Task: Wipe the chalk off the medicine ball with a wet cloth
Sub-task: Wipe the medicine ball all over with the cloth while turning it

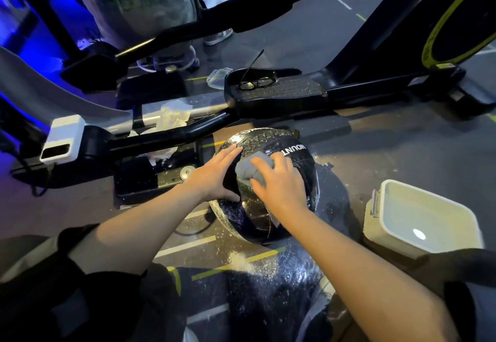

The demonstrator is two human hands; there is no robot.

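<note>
A black medicine ball (255, 218) with white lettering rests on the dark gym floor, its surface wet and shiny with white specks. My left hand (214, 177) lies flat on the ball's left side, fingers spread, holding it steady. My right hand (279, 183) presses a crumpled grey wet cloth (248, 169) onto the top of the ball; part of the cloth is hidden under my fingers.
A white plastic tub (456, 223) of water stands right of the ball. White chalk and splashes (241, 259) mark the floor in front. An exercise machine's black frame (166, 137) crosses behind, with crumpled tissues (171, 114), a white device (63, 139) and glasses (259, 82) on a pedal. A person stands behind.
</note>
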